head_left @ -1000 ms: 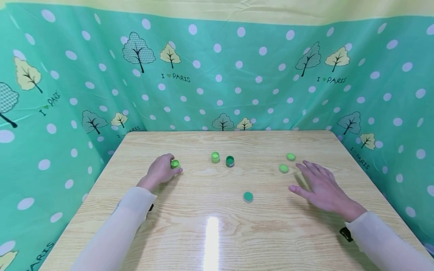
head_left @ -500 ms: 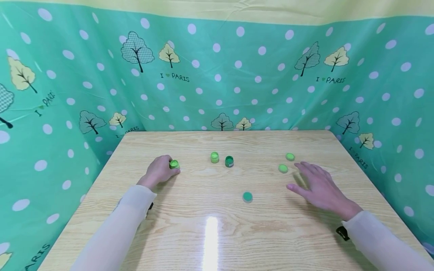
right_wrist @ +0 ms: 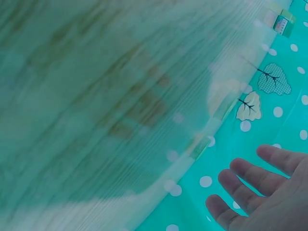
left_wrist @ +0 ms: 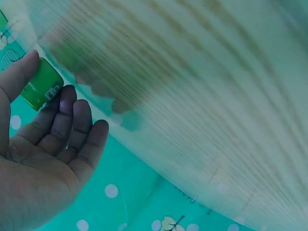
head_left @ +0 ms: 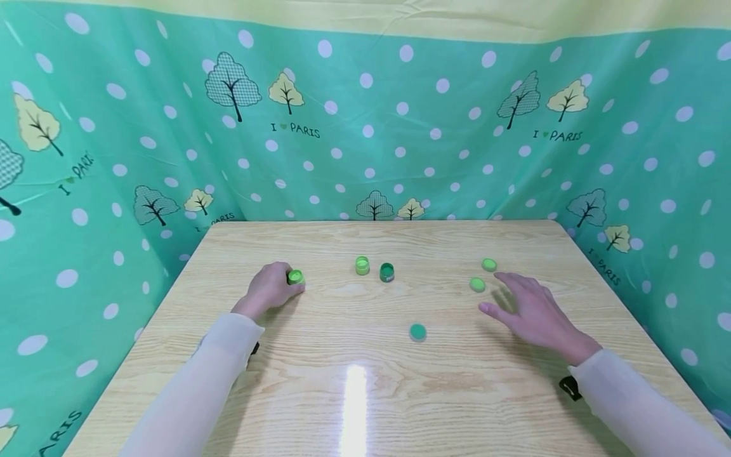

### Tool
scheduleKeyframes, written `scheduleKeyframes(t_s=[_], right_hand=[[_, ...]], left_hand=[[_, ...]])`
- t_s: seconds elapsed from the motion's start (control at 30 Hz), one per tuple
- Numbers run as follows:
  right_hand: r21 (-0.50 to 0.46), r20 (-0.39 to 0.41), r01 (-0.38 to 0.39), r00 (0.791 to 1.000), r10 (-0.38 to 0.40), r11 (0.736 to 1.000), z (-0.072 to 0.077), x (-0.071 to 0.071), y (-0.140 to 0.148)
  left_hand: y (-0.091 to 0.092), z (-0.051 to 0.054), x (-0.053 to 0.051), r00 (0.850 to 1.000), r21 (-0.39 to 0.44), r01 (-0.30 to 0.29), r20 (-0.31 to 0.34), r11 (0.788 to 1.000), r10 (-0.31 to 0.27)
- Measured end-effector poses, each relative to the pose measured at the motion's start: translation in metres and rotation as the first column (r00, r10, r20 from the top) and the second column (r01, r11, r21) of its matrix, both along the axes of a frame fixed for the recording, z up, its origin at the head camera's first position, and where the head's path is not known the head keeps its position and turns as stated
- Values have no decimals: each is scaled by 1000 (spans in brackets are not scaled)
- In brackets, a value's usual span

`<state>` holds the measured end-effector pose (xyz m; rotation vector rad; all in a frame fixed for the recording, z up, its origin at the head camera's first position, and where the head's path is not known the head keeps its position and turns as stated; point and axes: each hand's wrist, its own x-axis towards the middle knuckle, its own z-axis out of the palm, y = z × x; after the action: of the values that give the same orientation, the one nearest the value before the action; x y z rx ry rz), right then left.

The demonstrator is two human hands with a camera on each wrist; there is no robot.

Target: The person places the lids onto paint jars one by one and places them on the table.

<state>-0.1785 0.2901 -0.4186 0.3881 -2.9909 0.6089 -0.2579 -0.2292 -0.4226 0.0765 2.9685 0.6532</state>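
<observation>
At the table's left side my left hand (head_left: 268, 289) pinches a small lidless light green paint jar (head_left: 296, 277) between thumb and fingers. The left wrist view shows the thumb on one side of this jar (left_wrist: 45, 84), with a label on its wall. My right hand (head_left: 537, 314) hovers over the right side, fingers spread, holding nothing. Closest to it are two light green lids, one nearer (head_left: 477, 284) and one farther back (head_left: 489, 264). Another lidless light green jar (head_left: 362, 265) and a dark green jar (head_left: 387, 272) stand upright near the middle.
A dark green lid (head_left: 418, 332) lies apart, nearer the front. All of this is on a pale wooden table (head_left: 320, 393) with a bright reflected streak. A green dotted curtain (head_left: 400, 152) encloses the back and sides.
My right hand has drifted slightly left, toward the lids. The left hand stays at the light green jar, its thumb a little closer in. The other jars and the lids lie as before.
</observation>
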Motion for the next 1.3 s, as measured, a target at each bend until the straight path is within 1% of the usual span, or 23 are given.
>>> scheduleKeyframes(t_s=[0.2, 0.3, 0.4, 0.53, 0.7, 0.87, 1.1, 1.3], right_hand=[[-9, -2, 12, 1000, -12, 1000, 1, -3, -1], [-12, 0, 14, 1000, -14, 1000, 2, -4, -2], [-14, -2, 16, 1000, -16, 1000, 3, -6, -3], [-6, -17, 15, 1000, -15, 1000, 2, -8, -3], [0, -21, 15, 1000, -15, 1000, 1, -11, -2], [-11, -10, 15, 1000, -15, 1000, 1, -13, -3], [-22, -10, 17, 1000, -18, 1000, 1, -16, -3], [-26, 13, 21, 1000, -21, 999, 3, -18, -4]], left_hand=[[3, 3, 3, 1000, 11, 7, -9, 1000, -7], [3, 6, 7, 1000, 23, 16, -18, 1000, -16], [5, 9, 11, 1000, 50, 21, -24, 999, -20], [10, 13, 16, 998, 81, 46, -43, 996, -43], [15, 15, 21, 997, 108, 61, -60, 992, -55], [20, 18, 27, 996, 135, 66, -64, 989, -58], [26, 19, 32, 996, 169, 74, -64, 983, -64], [34, 22, 40, 995, 177, 80, -65, 981, -70]])
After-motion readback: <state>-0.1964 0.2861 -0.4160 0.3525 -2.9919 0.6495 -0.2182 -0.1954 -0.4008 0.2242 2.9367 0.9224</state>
